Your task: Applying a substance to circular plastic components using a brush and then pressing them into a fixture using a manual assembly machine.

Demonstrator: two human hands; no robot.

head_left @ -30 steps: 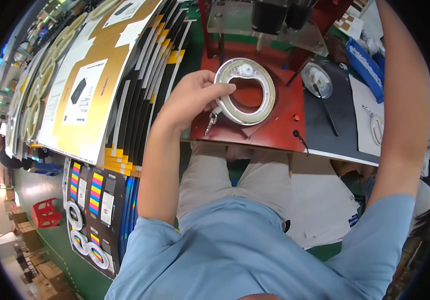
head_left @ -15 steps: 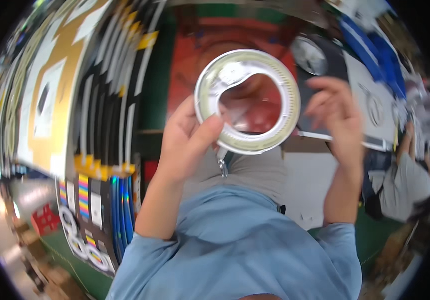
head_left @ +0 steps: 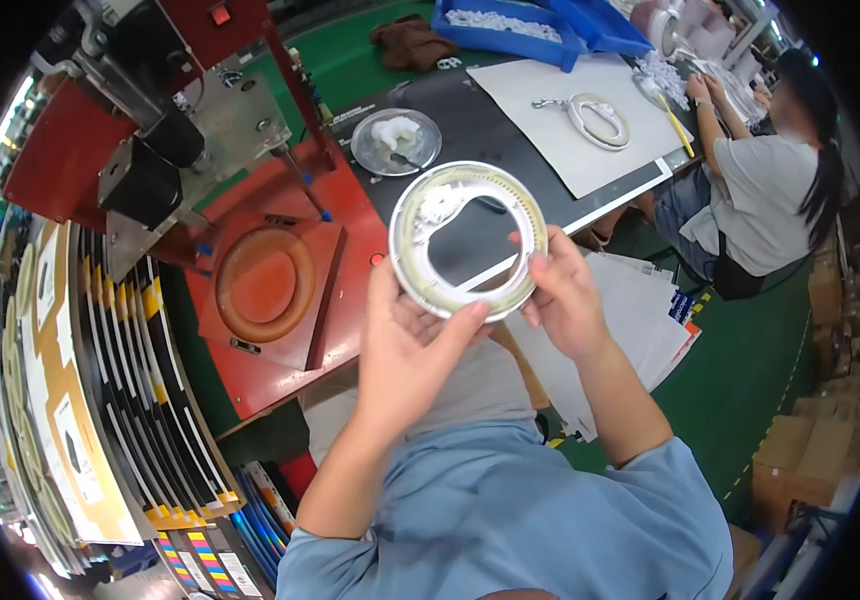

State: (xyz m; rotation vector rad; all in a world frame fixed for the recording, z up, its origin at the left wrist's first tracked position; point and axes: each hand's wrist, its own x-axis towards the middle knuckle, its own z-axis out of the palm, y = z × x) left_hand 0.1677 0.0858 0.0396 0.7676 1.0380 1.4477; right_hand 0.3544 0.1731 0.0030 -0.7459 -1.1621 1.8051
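Note:
A white plastic ring (head_left: 412,262) with a toothed inner track and a small white gear at its upper left is held up in front of me. My left hand (head_left: 405,345) grips its lower left edge, thumb on the front. My right hand (head_left: 568,290) pinches its lower right rim with thumb and fingers. Through the ring's middle the dark bench shows. Just beyond it stands a clear round dish (head_left: 397,142) with a white lump and a dark-tipped tool in it.
A red press (head_left: 350,330) with a round brown mould (head_left: 265,285) stands at left. On a light board (head_left: 540,95) lies another ring (head_left: 598,122). Blue trays (head_left: 510,30) hold small white parts. A co-worker (head_left: 770,180) sits at right. Racked panels (head_left: 120,380) stand at lower left.
My right hand has come in from the side and taken hold of the ring's right rim. My view has turned right, bringing the press, bench and co-worker into sight.

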